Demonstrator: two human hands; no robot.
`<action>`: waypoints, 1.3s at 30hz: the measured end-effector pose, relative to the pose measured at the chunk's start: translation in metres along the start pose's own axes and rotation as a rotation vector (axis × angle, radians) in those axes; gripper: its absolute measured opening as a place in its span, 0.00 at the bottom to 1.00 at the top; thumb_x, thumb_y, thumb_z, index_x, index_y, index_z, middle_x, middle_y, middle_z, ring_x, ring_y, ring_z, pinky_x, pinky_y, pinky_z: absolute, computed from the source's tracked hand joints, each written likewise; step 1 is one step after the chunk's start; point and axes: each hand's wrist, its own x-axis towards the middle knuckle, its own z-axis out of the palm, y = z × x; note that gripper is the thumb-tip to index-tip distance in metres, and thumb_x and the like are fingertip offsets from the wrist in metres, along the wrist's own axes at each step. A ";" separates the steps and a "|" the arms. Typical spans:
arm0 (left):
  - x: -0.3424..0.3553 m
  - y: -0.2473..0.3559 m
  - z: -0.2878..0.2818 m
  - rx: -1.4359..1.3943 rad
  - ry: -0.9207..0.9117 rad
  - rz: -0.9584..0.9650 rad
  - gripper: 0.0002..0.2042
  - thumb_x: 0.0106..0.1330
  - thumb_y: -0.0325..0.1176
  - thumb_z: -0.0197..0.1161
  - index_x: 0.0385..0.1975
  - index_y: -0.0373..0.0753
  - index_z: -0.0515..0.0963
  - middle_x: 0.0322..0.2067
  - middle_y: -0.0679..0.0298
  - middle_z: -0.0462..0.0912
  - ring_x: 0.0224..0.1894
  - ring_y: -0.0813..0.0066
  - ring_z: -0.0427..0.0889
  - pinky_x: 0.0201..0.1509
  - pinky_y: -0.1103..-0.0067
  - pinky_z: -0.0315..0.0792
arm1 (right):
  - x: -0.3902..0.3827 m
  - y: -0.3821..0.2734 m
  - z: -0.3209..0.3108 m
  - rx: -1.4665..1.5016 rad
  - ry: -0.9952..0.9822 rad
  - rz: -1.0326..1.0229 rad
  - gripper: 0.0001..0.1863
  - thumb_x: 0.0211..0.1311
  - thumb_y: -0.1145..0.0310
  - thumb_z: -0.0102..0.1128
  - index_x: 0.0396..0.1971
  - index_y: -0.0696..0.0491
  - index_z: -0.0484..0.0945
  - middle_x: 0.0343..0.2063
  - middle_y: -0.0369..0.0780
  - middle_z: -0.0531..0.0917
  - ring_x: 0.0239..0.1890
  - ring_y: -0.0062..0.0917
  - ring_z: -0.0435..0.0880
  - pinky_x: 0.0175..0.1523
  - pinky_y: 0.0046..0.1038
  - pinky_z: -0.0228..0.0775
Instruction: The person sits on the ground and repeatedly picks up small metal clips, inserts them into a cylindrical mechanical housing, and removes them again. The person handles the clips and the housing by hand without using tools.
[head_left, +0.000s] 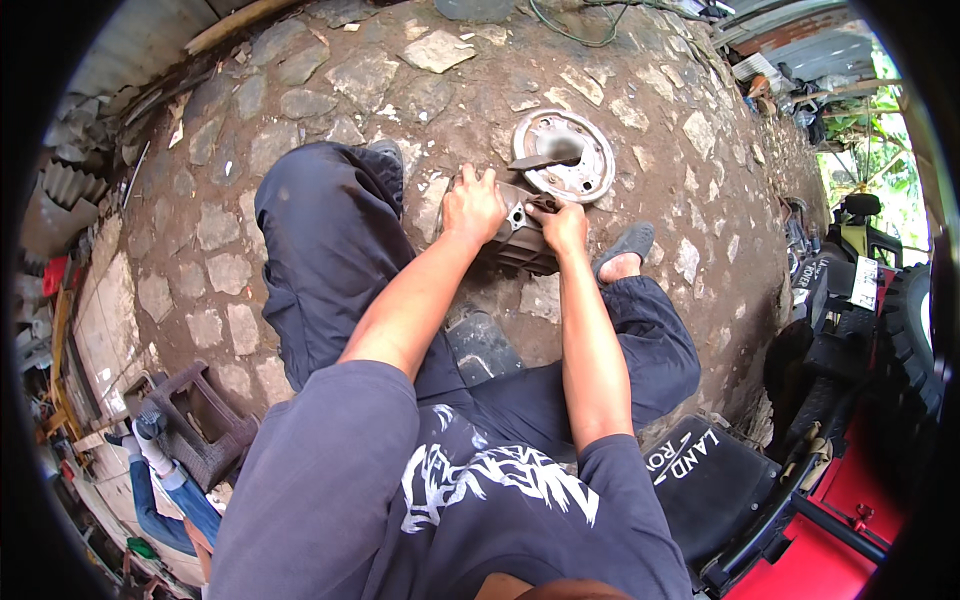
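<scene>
Looking dull grey-brown, boxy ribbed metal casting (523,240), pale flange (516,224)

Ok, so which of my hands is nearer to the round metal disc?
Your right. The right hand is just below the disc in the picture; the left hand is farther off, to the disc's lower left, at the ribbed metal part.

The finned metal casting (522,239) is dull grey-brown and grimy, shows a light-grey holed flange (517,217), and sits on stone-paved ground (690,215).
</scene>
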 end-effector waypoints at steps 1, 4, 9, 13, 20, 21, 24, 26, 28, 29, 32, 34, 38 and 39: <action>-0.006 -0.003 0.001 -0.008 0.018 0.016 0.15 0.73 0.40 0.56 0.54 0.40 0.76 0.60 0.39 0.72 0.55 0.42 0.83 0.53 0.56 0.82 | -0.011 0.000 -0.003 0.058 -0.013 -0.038 0.25 0.50 0.53 0.83 0.47 0.47 0.90 0.42 0.44 0.91 0.47 0.39 0.90 0.55 0.39 0.79; -0.020 -0.009 0.005 -0.030 0.074 0.080 0.15 0.72 0.39 0.58 0.54 0.40 0.75 0.62 0.37 0.71 0.56 0.40 0.82 0.54 0.55 0.81 | -0.024 0.014 0.009 0.026 0.076 -0.019 0.20 0.51 0.56 0.82 0.44 0.46 0.91 0.38 0.41 0.92 0.43 0.34 0.91 0.52 0.35 0.79; -0.053 -0.020 0.017 -0.058 0.134 0.163 0.16 0.73 0.41 0.58 0.55 0.41 0.73 0.64 0.34 0.68 0.58 0.37 0.80 0.55 0.55 0.81 | -0.043 0.031 0.008 0.093 0.036 0.012 0.18 0.51 0.58 0.82 0.42 0.46 0.91 0.37 0.39 0.92 0.40 0.29 0.91 0.50 0.32 0.78; -0.058 -0.029 0.017 -0.149 0.141 0.175 0.18 0.74 0.43 0.58 0.58 0.44 0.73 0.66 0.34 0.67 0.55 0.33 0.81 0.58 0.53 0.78 | -0.054 0.037 0.018 0.121 0.109 0.032 0.18 0.51 0.59 0.82 0.42 0.48 0.91 0.37 0.39 0.93 0.40 0.27 0.91 0.50 0.31 0.78; -0.071 -0.035 0.013 -0.118 0.087 0.226 0.19 0.75 0.44 0.57 0.59 0.41 0.73 0.69 0.34 0.63 0.60 0.33 0.78 0.63 0.54 0.76 | -0.062 0.037 0.012 0.244 0.070 0.074 0.15 0.54 0.63 0.80 0.41 0.52 0.90 0.37 0.41 0.92 0.39 0.28 0.91 0.49 0.30 0.78; -0.076 -0.037 0.012 -0.098 0.081 0.240 0.19 0.75 0.44 0.58 0.59 0.41 0.73 0.69 0.34 0.63 0.62 0.33 0.76 0.65 0.54 0.75 | -0.065 0.030 0.010 0.287 0.203 0.029 0.15 0.55 0.63 0.80 0.41 0.51 0.90 0.37 0.41 0.92 0.40 0.30 0.91 0.49 0.31 0.79; -0.094 -0.040 0.001 -0.068 -0.003 0.234 0.21 0.75 0.45 0.59 0.61 0.41 0.73 0.69 0.34 0.63 0.68 0.34 0.69 0.70 0.54 0.70 | -0.078 0.006 0.008 0.360 0.513 -0.137 0.11 0.58 0.66 0.78 0.40 0.50 0.88 0.34 0.42 0.92 0.39 0.32 0.91 0.48 0.33 0.79; -0.101 -0.046 0.003 -0.051 0.008 0.256 0.21 0.74 0.46 0.59 0.59 0.40 0.74 0.69 0.34 0.61 0.67 0.35 0.70 0.66 0.53 0.73 | -0.074 -0.002 0.013 0.412 0.412 -0.140 0.14 0.58 0.65 0.77 0.43 0.51 0.88 0.35 0.43 0.91 0.39 0.33 0.91 0.48 0.34 0.78; -0.104 -0.046 0.000 -0.016 0.060 0.295 0.21 0.74 0.48 0.59 0.56 0.39 0.74 0.66 0.37 0.64 0.64 0.36 0.71 0.64 0.52 0.74 | -0.066 0.001 0.023 0.384 0.346 -0.082 0.18 0.55 0.62 0.79 0.45 0.51 0.88 0.36 0.45 0.91 0.41 0.37 0.91 0.49 0.35 0.78; -0.105 -0.041 0.000 -0.025 0.052 0.277 0.21 0.74 0.48 0.59 0.56 0.38 0.74 0.64 0.38 0.66 0.63 0.37 0.72 0.64 0.52 0.74 | -0.062 0.015 0.030 0.417 0.341 -0.142 0.19 0.55 0.60 0.80 0.45 0.50 0.88 0.37 0.45 0.91 0.42 0.39 0.91 0.49 0.37 0.78; -0.108 -0.038 -0.009 -0.071 0.003 0.182 0.19 0.74 0.47 0.59 0.53 0.37 0.74 0.54 0.44 0.70 0.57 0.41 0.74 0.63 0.52 0.72 | -0.067 0.030 0.054 0.329 0.492 -0.027 0.18 0.56 0.57 0.79 0.43 0.51 0.89 0.34 0.44 0.91 0.39 0.37 0.91 0.48 0.37 0.78; -0.106 -0.042 -0.005 -0.244 0.088 0.032 0.19 0.75 0.46 0.58 0.53 0.37 0.74 0.54 0.44 0.72 0.59 0.42 0.73 0.62 0.53 0.72 | -0.067 0.031 0.060 0.368 0.583 -0.021 0.17 0.57 0.58 0.78 0.42 0.51 0.88 0.33 0.45 0.91 0.38 0.40 0.90 0.47 0.39 0.78; -0.098 -0.055 0.023 -0.281 0.169 -0.243 0.25 0.74 0.51 0.58 0.61 0.39 0.72 0.55 0.44 0.74 0.60 0.40 0.74 0.65 0.55 0.69 | -0.078 0.022 0.067 0.252 0.587 -0.041 0.17 0.58 0.57 0.78 0.41 0.53 0.88 0.33 0.47 0.90 0.36 0.41 0.89 0.46 0.40 0.78; -0.094 -0.055 0.026 -0.251 0.163 -0.297 0.26 0.74 0.52 0.58 0.62 0.39 0.71 0.56 0.44 0.74 0.60 0.40 0.74 0.66 0.55 0.68 | -0.079 0.016 0.065 0.329 0.606 -0.028 0.18 0.58 0.57 0.78 0.41 0.53 0.88 0.33 0.47 0.90 0.36 0.41 0.89 0.46 0.39 0.78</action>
